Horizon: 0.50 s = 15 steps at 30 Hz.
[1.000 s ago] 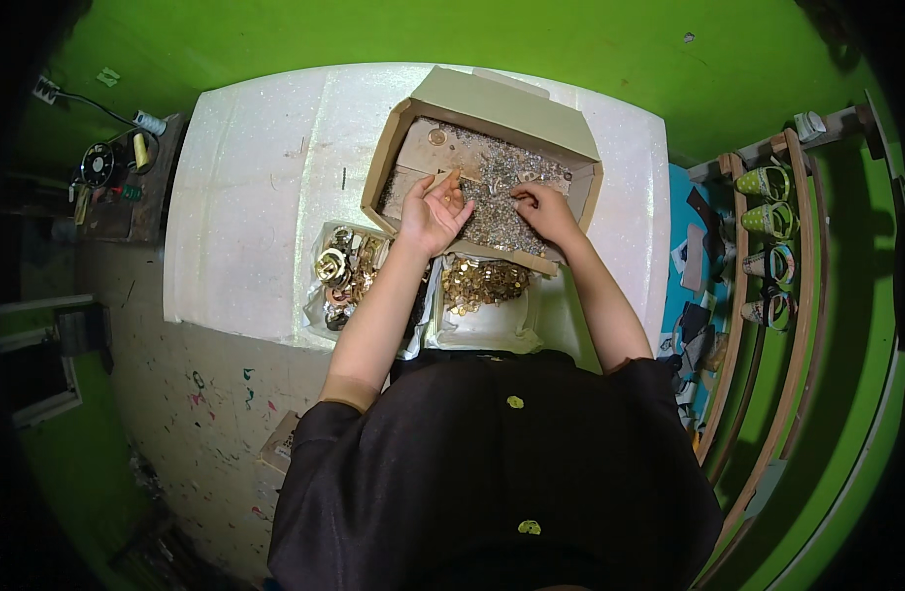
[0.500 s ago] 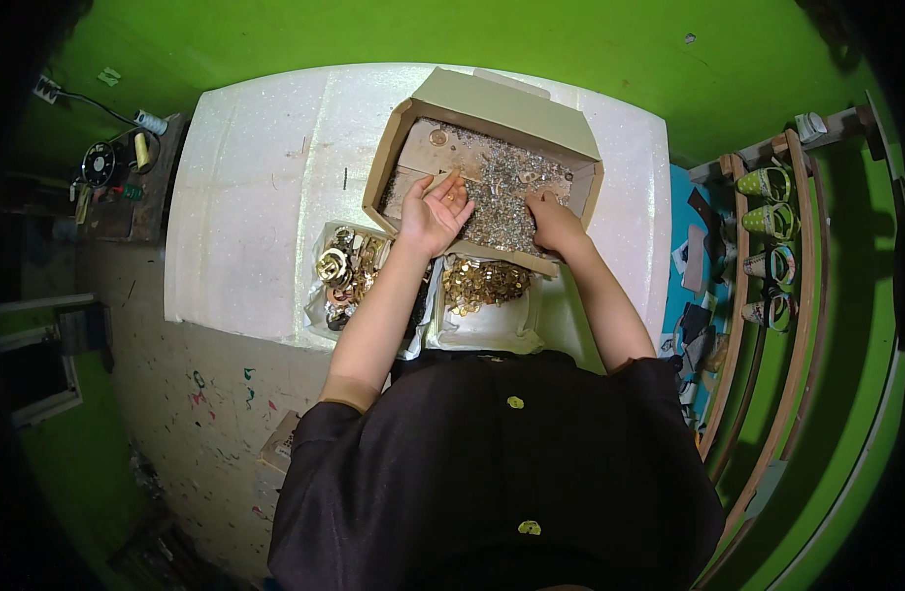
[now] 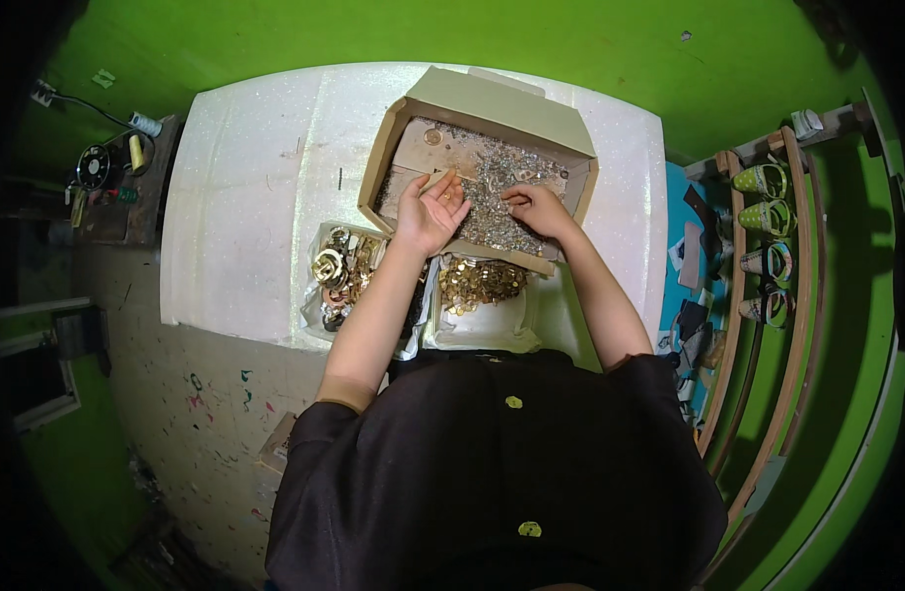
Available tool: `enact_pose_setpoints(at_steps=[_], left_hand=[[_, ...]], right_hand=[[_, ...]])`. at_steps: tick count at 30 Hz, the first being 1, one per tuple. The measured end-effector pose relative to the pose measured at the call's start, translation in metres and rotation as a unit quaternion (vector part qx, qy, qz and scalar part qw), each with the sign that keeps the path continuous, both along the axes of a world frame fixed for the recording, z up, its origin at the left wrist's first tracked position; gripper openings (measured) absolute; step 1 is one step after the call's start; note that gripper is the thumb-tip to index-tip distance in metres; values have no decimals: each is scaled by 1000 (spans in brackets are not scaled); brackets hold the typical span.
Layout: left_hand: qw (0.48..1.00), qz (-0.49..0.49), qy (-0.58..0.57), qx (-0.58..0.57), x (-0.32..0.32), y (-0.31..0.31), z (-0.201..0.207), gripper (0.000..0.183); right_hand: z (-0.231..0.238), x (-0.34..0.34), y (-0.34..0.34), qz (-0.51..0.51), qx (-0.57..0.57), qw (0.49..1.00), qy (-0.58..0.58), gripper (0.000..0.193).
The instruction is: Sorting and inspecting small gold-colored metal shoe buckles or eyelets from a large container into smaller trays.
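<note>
An open cardboard box [image 3: 582, 197] stands on the table, its floor strewn with many tiny silvery and gold-coloured pieces [image 3: 502, 229]. My left hand [image 3: 431, 215] is held palm up over the left part of the box, fingers loosely curled. A small gold-coloured piece [image 3: 448, 195] glints at its fingers; its exact kind is too small to tell. Over the heap at the right, my right hand [image 3: 539, 211] has thumb and fingers drawn together. Whatever lies between those fingertips is hidden. A round gold-coloured disc [image 3: 433, 137] lies in the box's far left corner.
Near me, a white tray [image 3: 482, 338] holds gold-coloured pieces. Left of it, another lined container holds larger gold metal parts [image 3: 330, 266]. The white table [image 3: 245, 197] reaches the green wall. A sandal rack [image 3: 766, 227] stands right; a dark side table [image 3: 127, 222] stands left.
My right hand has moved left across the heap, and its fingers now point left rather than down into the pieces. My left hand keeps its palm-up pose.
</note>
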State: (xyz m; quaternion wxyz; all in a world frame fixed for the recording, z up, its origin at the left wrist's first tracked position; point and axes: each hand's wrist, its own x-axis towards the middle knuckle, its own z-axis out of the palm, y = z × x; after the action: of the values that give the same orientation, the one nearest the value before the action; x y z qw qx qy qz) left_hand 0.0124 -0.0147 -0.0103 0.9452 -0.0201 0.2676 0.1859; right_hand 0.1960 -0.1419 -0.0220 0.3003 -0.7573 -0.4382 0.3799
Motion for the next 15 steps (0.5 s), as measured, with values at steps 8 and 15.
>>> enact_pose_setpoints(at_steps=[8, 15], left_hand=[[1000, 5, -7, -5, -3, 0, -2, 35], [1000, 2, -1, 5, -1, -1, -2, 35]], right_hand=[[42, -5, -3, 162, -22, 970, -181, 16], [21, -20, -15, 221, -82, 875, -423, 9]])
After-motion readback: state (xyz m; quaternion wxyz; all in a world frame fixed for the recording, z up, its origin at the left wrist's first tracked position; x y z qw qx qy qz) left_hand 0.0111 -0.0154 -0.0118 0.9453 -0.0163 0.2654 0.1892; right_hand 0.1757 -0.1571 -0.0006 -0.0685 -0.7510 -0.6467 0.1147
